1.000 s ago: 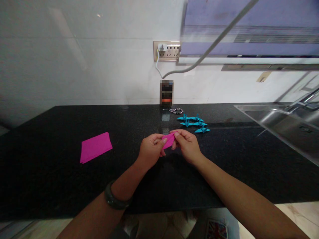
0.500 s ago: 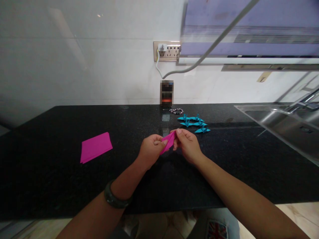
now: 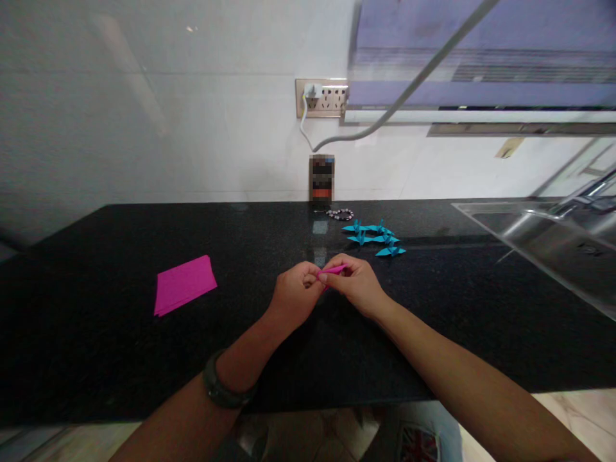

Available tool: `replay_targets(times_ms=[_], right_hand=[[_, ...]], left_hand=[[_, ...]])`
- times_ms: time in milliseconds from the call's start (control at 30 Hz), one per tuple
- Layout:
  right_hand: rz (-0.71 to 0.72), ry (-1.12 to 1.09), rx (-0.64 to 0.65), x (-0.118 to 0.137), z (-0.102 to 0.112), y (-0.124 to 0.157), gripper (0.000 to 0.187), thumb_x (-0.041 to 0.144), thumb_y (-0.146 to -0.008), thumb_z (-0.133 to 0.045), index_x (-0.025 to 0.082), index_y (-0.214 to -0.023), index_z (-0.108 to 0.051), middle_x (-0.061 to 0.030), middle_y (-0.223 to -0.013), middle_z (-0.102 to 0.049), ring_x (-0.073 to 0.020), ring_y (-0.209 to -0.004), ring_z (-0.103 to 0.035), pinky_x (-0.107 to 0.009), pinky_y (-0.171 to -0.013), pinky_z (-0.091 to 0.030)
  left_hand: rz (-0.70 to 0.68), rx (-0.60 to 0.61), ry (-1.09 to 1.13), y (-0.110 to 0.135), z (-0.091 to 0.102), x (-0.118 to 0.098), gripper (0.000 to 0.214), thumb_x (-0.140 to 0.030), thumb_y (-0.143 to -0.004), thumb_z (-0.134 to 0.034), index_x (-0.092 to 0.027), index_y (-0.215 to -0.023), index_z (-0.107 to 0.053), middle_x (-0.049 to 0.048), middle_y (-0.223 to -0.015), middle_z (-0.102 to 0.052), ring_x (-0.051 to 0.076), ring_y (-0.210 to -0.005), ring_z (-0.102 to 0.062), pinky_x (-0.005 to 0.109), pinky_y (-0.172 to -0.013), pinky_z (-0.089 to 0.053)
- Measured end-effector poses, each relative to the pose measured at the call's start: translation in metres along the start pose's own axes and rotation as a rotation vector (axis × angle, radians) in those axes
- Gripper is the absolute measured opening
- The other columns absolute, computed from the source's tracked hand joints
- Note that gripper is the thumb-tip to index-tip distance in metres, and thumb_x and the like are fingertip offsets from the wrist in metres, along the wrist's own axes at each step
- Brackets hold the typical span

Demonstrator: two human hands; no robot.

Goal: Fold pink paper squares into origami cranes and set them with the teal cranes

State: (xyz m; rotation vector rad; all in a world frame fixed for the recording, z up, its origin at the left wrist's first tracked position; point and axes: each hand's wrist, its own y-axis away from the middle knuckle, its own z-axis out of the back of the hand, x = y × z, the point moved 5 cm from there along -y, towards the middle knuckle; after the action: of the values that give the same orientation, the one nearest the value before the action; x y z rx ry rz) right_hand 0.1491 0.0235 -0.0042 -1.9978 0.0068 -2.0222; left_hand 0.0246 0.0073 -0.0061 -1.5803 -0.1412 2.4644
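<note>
Between my two hands is a folded piece of pink paper [image 3: 333, 270], mostly covered by fingers, with a narrow strip of it showing. My left hand [image 3: 297, 292] pinches its left end, thumb and forefinger pressed together. From the other side my right hand [image 3: 359, 285] closes on the paper, its thumb reaching over to the left fingertips. Both hands are just above the black counter. Several blue paper cranes [image 3: 360, 239] stand on the counter beyond my right hand. A stack of pink paper sheets [image 3: 185, 285] lies to the left.
A beaded bracelet [image 3: 341, 214] lies near the wall, beside an upright blurred-out object [image 3: 322, 179]. At the right is a steel sink [image 3: 568, 250] with a faucet [image 3: 587, 196]. A cable [image 3: 385, 119] hangs across the wall by a socket panel [image 3: 332, 98].
My right hand has shifted left, so its thumb now meets the left fingertips. The pink paper has turned from showing its broad face to a thin edge.
</note>
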Motion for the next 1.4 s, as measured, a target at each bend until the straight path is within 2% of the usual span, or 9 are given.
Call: replay_targets(times_ms=[200, 367, 467, 533, 633, 733, 833, 1000, 1400], right_hand=[[0.028, 0.082, -0.006, 0.000, 0.002, 0.001, 0.013, 0.027, -0.066, -0.063, 0.015, -0.070, -0.061, -0.0009, -0.065, -0.056, -0.0107, -0.058, -0.052, -0.024, -0.056, -0.042], [0.055, 0.059, -0.020, 0.005, 0.004, 0.001, 0.012, 0.026, -0.067, -0.062, 0.014, -0.065, -0.061, -0.0010, -0.066, -0.056, -0.0107, -0.062, -0.051, -0.024, -0.059, -0.041], [0.015, -0.015, -0.020, 0.003, 0.004, 0.001, 0.014, 0.027, -0.068, -0.063, 0.014, -0.064, -0.061, -0.0001, -0.063, -0.055, -0.0086, -0.057, -0.049, -0.022, -0.054, -0.039], [-0.047, -0.076, -0.001, 0.000, 0.002, 0.001, 0.016, 0.029, -0.068, -0.063, 0.013, -0.071, -0.062, 0.0005, -0.061, -0.055, -0.0068, -0.050, -0.045, -0.019, -0.046, -0.035], [-0.097, -0.167, 0.050, -0.003, 0.000, 0.001, 0.025, 0.034, -0.069, -0.061, 0.014, -0.085, -0.062, 0.0011, -0.060, -0.055, -0.0056, -0.044, -0.041, -0.019, -0.040, -0.033], [-0.082, -0.212, 0.079, -0.004, -0.001, -0.001, 0.026, 0.035, -0.073, -0.056, 0.013, -0.087, -0.063, 0.0034, -0.053, -0.049, -0.0059, -0.042, -0.041, -0.020, -0.042, -0.036], [-0.042, -0.128, 0.027, -0.005, 0.003, -0.003, 0.024, 0.033, -0.073, -0.057, 0.014, -0.084, -0.064, 0.0038, -0.052, -0.048, -0.0055, -0.041, -0.041, -0.020, -0.042, -0.035], [0.037, 0.006, -0.013, -0.002, 0.006, -0.002, 0.021, 0.031, -0.074, -0.056, 0.016, -0.086, -0.066, 0.0014, -0.065, -0.050, -0.0048, -0.043, -0.042, -0.020, -0.039, -0.033], [0.057, 0.073, 0.066, 0.007, 0.000, 0.003, 0.024, 0.032, -0.077, -0.052, 0.019, -0.092, -0.066, 0.0012, -0.069, -0.047, -0.0025, -0.040, -0.037, -0.018, -0.036, -0.029]], left_hand=[[0.024, 0.029, 0.029, 0.000, -0.002, -0.003, 0.014, -0.029, -0.071, -0.054, -0.016, -0.074, -0.054, -0.0009, -0.056, -0.058, 0.010, -0.050, -0.052, 0.019, -0.046, -0.035], [0.076, 0.045, 0.111, 0.001, -0.002, -0.007, 0.016, -0.030, -0.069, -0.058, -0.015, -0.073, -0.054, -0.0011, -0.056, -0.058, 0.009, -0.048, -0.051, 0.018, -0.044, -0.035], [0.106, 0.047, 0.167, 0.001, -0.002, -0.006, 0.016, -0.028, -0.067, -0.059, -0.014, -0.071, -0.053, -0.0015, -0.053, -0.057, 0.008, -0.045, -0.050, 0.018, -0.043, -0.034], [0.126, 0.048, 0.203, 0.001, -0.002, -0.005, 0.017, -0.028, -0.067, -0.060, -0.013, -0.071, -0.053, -0.0010, -0.053, -0.058, 0.008, -0.044, -0.050, 0.018, -0.042, -0.034], [0.178, 0.036, 0.287, -0.001, -0.001, -0.002, 0.022, -0.028, -0.067, -0.061, -0.014, -0.082, -0.054, -0.0001, -0.054, -0.061, 0.010, -0.045, -0.053, 0.018, -0.042, -0.036], [0.234, 0.014, 0.417, -0.003, 0.000, -0.001, 0.030, -0.027, -0.068, -0.060, -0.016, -0.095, -0.051, -0.0003, -0.055, -0.062, 0.013, -0.049, -0.058, 0.021, -0.046, -0.043], [0.258, 0.021, 0.507, -0.004, -0.001, -0.002, 0.023, -0.031, -0.072, -0.056, -0.015, -0.089, -0.053, 0.0003, -0.057, -0.061, 0.013, -0.051, -0.059, 0.026, -0.051, -0.048], [0.264, 0.040, 0.480, -0.003, -0.002, 0.002, 0.023, -0.037, -0.073, -0.055, -0.014, -0.073, -0.054, 0.0014, -0.059, -0.061, 0.013, -0.053, -0.059, 0.026, -0.054, -0.049], [0.195, 0.054, 0.485, -0.004, -0.001, 0.005, 0.028, -0.039, -0.069, -0.059, -0.012, -0.077, -0.064, 0.0027, -0.062, -0.062, 0.013, -0.054, -0.057, 0.025, -0.052, -0.046]])
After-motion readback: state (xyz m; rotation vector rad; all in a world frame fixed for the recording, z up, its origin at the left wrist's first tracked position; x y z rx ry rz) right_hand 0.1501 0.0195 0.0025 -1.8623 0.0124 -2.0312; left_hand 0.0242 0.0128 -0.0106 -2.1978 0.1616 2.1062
